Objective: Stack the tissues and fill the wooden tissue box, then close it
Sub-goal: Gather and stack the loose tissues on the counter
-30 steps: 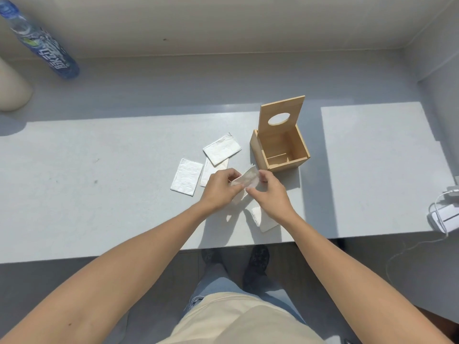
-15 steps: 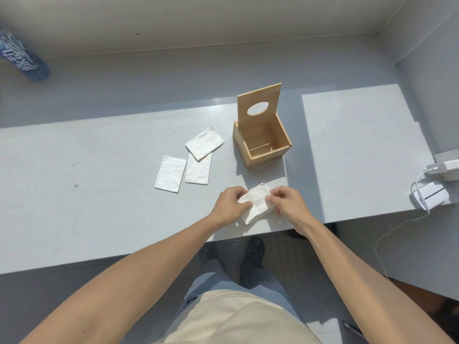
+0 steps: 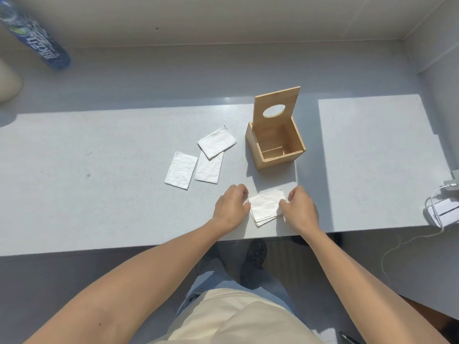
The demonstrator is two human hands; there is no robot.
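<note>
Small tissue stack (image 3: 266,206) lay near the counter (image 3: 99,194) front edge, left hand (image 3: 231,207) and right hand (image 3: 299,208) curled at its sides, seemingly pinching its edges, open wooden tissue box (image 3: 275,142) just behind, three loose tissues (image 3: 196,160) leftward.

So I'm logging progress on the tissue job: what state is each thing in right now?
Wooden box: upright, nothing visible inside.
Lid: open, standing up at the back.
Tissue stack: flat near the table's front edge, between both hands.
Three loose tissues: flat on the table, two overlapping.
Left hand: at the stack's left edge.
Right hand: at its right edge.
Bottle: lying on its side.
</note>
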